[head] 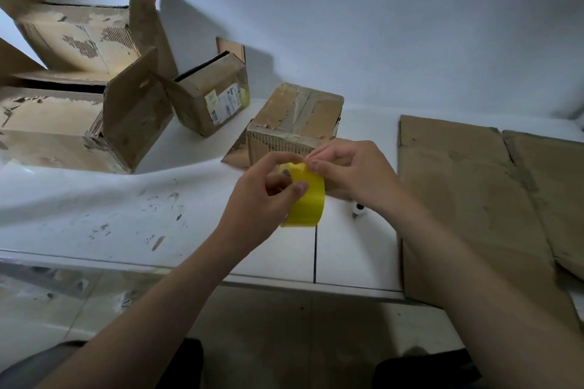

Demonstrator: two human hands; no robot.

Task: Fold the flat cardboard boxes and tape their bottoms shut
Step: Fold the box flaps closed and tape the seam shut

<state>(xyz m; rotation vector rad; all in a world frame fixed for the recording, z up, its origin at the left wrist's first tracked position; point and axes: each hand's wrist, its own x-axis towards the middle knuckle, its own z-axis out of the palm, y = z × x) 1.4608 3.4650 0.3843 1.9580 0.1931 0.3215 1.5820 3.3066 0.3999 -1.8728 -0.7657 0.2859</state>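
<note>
Left hand [259,196] holds the yellow tape roll [308,199] with curled fingers; right hand [347,172] pinches its top edge, above the white table [94,215], near the folded box [294,123].

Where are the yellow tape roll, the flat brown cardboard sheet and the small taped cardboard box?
yellow tape roll [309,204], head view, outer band.
flat brown cardboard sheet [467,199], head view, middle of near panel.
small taped cardboard box [298,114], head view, taped top face.
</note>
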